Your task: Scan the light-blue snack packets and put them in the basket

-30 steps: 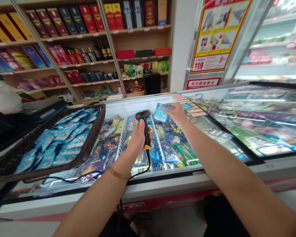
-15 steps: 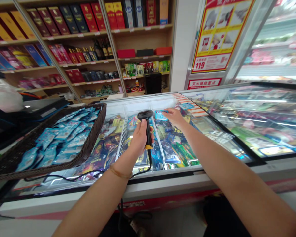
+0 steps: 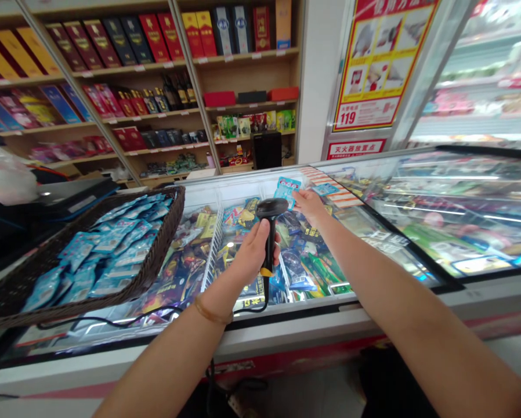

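My left hand [image 3: 256,249] is wrapped round the handle of a black barcode scanner [image 3: 270,232], its head up and its cable running down to the freezer edge. Just beyond the scanner head, my right hand [image 3: 309,204] pinches a small blue snack packet [image 3: 286,188] by its right side. The packet is held up with its printed face towards me, and the scanner head overlaps its lower edge. Another blue packet [image 3: 325,189] lies on the striped orange and white strip right of my right hand.
Beneath my hands is a glass-topped freezer [image 3: 304,255] full of packaged goods. A brown wicker basket [image 3: 173,226] heaped with blue packets [image 3: 116,244] stands on its left. Behind are shelves [image 3: 225,58] of boxes and bottles; a poster [image 3: 382,64] hangs at right.
The packet has been raised and tilted so that more of its face shows. My left hand has brought the scanner slightly right, closer to the packet.
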Action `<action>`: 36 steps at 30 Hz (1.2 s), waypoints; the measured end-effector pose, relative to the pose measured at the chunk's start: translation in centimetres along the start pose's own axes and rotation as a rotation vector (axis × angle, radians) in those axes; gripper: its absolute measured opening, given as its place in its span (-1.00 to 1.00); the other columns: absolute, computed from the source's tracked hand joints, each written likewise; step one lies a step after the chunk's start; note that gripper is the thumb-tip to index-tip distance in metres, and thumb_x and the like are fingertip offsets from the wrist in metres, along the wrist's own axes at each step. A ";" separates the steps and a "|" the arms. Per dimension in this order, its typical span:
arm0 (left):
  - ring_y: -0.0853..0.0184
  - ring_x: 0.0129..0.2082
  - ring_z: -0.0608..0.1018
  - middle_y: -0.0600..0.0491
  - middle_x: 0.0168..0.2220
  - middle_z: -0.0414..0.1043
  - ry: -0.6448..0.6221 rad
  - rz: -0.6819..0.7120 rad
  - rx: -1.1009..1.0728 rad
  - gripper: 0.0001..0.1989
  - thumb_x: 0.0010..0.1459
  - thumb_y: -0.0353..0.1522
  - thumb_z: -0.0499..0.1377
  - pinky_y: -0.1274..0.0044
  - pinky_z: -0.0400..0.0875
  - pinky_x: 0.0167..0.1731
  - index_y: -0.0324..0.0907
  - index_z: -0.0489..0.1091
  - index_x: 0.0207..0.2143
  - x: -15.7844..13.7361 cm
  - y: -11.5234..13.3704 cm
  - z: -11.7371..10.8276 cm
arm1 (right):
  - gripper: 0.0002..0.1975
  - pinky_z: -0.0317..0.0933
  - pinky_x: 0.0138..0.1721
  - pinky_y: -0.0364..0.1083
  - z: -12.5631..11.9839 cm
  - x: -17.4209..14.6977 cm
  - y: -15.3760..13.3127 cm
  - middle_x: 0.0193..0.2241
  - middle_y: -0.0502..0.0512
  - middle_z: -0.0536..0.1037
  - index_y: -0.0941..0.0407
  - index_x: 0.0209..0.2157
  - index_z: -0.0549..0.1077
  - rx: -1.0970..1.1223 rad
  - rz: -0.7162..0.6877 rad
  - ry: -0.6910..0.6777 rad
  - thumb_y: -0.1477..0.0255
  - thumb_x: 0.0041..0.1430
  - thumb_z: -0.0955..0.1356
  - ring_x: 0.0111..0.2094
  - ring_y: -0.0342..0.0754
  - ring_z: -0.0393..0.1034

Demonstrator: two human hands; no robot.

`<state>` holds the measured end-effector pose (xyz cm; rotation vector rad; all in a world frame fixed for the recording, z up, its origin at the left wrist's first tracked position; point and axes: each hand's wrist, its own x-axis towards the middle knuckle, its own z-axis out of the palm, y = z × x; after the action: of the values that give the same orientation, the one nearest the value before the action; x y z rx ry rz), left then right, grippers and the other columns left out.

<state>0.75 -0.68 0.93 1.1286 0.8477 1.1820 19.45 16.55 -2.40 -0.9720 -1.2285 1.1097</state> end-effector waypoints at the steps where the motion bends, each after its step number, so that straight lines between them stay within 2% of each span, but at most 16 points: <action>1: 0.47 -0.65 0.41 0.13 -0.39 0.42 -0.031 0.000 0.018 -0.33 0.06 0.23 0.29 0.56 0.30 -0.69 -0.14 0.32 -0.14 -0.1 -0.1 0.1 | -0.46 0.46 -0.22 -0.04 0.0 -0.1 -0.2 -0.62 -0.10 0.38 0.06 -0.50 0.34 0.012 -0.016 -0.001 -0.06 -0.09 0.56 -0.42 -0.07 0.46; 7: 0.49 -0.66 0.40 0.13 -0.35 0.43 -0.088 0.034 0.101 -0.30 0.04 0.27 0.26 0.56 0.28 -0.69 -0.14 0.27 -0.18 -0.2 -0.6 0.5 | -0.44 0.37 -0.32 -0.10 0.0 -0.4 -1.1 -0.65 -0.10 0.36 0.07 -0.48 0.37 0.014 -0.051 0.067 -0.13 -0.08 0.52 -0.45 -0.09 0.42; 12: 0.49 -0.67 0.39 0.15 -0.40 0.40 -0.101 0.059 0.144 -0.34 0.07 0.27 0.23 0.56 0.28 -0.68 -0.12 0.24 -0.26 0.2 -0.9 0.2 | -0.45 0.39 -0.27 -0.08 -0.3 -0.4 -1.0 -0.57 -0.03 0.49 0.07 -0.46 0.40 0.000 -0.066 0.025 -0.13 -0.05 0.52 -0.35 -0.02 0.51; 23: 0.49 -0.67 0.40 0.13 -0.38 0.42 -0.097 0.064 0.143 -0.38 0.09 0.23 0.25 0.56 0.29 -0.69 -0.11 0.22 -0.27 0.6 -1.5 0.0 | -0.55 0.47 -0.15 -0.02 -0.5 0.2 -0.2 -0.51 -0.02 0.56 0.08 -0.43 0.44 0.061 -0.053 0.014 0.00 0.01 0.53 -0.30 -0.01 0.58; 26: 0.48 -0.68 0.40 0.15 -0.41 0.41 -0.012 0.054 0.134 -0.41 0.12 0.21 0.24 0.56 0.29 -0.69 -0.10 0.22 -0.27 0.7 -1.3 -0.1 | -0.55 0.49 -0.15 0.00 0.0 -0.3 -0.3 -0.55 -0.05 0.53 0.09 -0.44 0.43 0.056 -0.028 0.079 0.03 -0.01 0.55 -0.33 -0.02 0.57; 30: 0.48 -0.70 0.37 0.17 -0.44 0.39 0.219 0.085 0.120 -0.50 0.23 0.14 0.19 0.58 0.26 -0.71 -0.10 0.22 -0.26 0.9 0.9 -1.0 | -0.63 0.51 -0.21 -0.01 1.9 -1.1 -0.8 -0.60 -0.06 0.50 0.11 -0.46 0.45 0.042 0.074 0.183 0.15 0.02 0.57 -0.40 -0.03 0.56; 34: 0.47 -0.68 0.39 0.17 -0.44 0.38 0.377 0.201 0.098 -0.54 0.27 0.10 0.17 0.60 0.25 -0.71 -0.10 0.24 -0.24 0.1 5.3 -3.7 | -0.84 0.53 -0.25 -0.04 6.2 -1.4 -2.2 -0.60 -0.03 0.56 0.12 -0.43 0.48 0.083 0.264 0.135 0.46 0.22 0.48 -0.46 -0.07 0.55; 36: 0.48 -0.67 0.40 0.18 -0.44 0.38 0.462 0.256 0.070 -0.53 0.26 0.10 0.19 0.62 0.25 -0.70 -0.11 0.25 -0.22 -1.0 7.5 -5.6 | -0.82 0.55 -0.25 -0.05 9.4 -1.2 -3.2 -0.59 0.00 0.58 0.12 -0.44 0.47 0.093 0.291 0.077 0.54 0.27 0.43 -0.47 -0.07 0.56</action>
<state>-6.74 -0.40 6.71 1.0564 1.1229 1.6755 10.48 14.46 1.49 -1.1357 -0.9844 1.3310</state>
